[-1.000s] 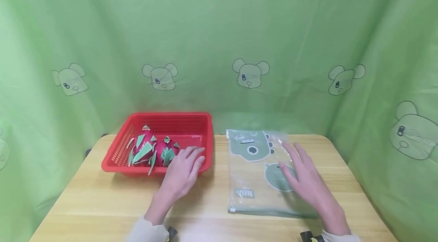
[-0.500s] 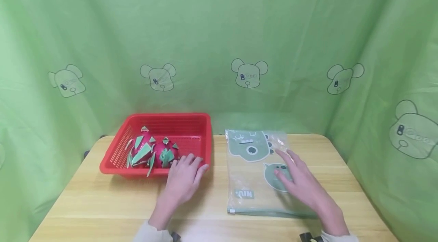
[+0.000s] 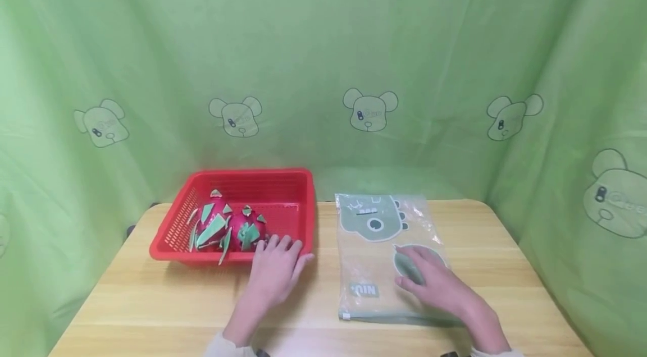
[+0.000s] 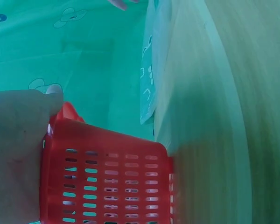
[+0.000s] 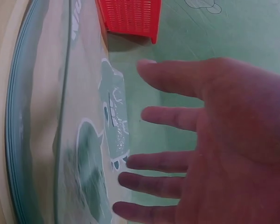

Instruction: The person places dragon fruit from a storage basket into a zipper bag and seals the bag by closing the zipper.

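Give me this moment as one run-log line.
left hand: fingers on red basket near rim | right hand: open, flat on zip bag | dragon fruits: in basket | wooden table

Upside-down white "NIU" print on clear zip bag (image 3: 376, 267).

Wooden table (image 3: 151, 301) before green bear-print curtain (image 3: 323, 54).

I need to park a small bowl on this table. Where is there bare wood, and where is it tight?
Bare wood lies left of and in front of the red basket, along the near edge of the table, and right of the zip bag. It is tight between basket and bag: the left hand rests at the basket's near corner, and the right hand lies on the bag.
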Motion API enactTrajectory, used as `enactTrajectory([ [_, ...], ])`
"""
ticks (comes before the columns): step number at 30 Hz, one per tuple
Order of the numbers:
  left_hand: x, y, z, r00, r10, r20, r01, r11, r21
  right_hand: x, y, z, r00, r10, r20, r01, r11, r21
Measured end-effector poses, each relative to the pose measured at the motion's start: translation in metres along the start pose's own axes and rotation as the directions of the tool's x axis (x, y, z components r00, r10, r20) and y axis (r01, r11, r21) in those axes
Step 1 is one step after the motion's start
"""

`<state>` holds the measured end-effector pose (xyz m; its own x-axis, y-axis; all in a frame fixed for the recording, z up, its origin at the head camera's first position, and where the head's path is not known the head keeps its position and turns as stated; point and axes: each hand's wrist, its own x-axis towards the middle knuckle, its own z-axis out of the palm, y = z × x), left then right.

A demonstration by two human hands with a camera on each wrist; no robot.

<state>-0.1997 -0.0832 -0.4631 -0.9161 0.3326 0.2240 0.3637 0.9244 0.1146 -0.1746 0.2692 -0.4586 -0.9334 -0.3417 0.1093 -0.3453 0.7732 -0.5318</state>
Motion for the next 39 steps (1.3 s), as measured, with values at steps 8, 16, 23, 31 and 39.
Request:
enactTrajectory([
  [8, -0.001, 0.004, 0.007, 1.000, 0.007, -0.009, -0.006, 0.997, 0.073, -0.005, 0.003, 0.002, 0.990, 0.009, 0.140, -0.014, 0.999, 0.033],
  [16, 0.000, 0.008, 0.008, 0.996, 0.042, -0.073, -0.036, 0.996, 0.086, -0.010, 0.004, 0.005, 0.973, 0.017, 0.232, -0.026, 0.999, 0.039],
  [23, 0.002, 0.009, 0.009, 0.993, 0.052, -0.105, -0.042, 0.994, 0.099, -0.010, 0.000, 0.006, 0.955, 0.109, 0.274, -0.105, 0.994, -0.029],
  [31, 0.002, 0.004, 0.009, 0.997, 0.017, -0.076, -0.009, 0.995, 0.095, -0.004, -0.003, 0.010, 0.958, 0.107, 0.266, -0.089, 0.993, -0.081],
  [39, 0.002, 0.001, 0.011, 0.997, 0.020, -0.073, -0.013, 0.996, 0.088, 0.002, 0.004, 0.010, 0.973, -0.013, 0.231, 0.020, 0.999, -0.028],
])
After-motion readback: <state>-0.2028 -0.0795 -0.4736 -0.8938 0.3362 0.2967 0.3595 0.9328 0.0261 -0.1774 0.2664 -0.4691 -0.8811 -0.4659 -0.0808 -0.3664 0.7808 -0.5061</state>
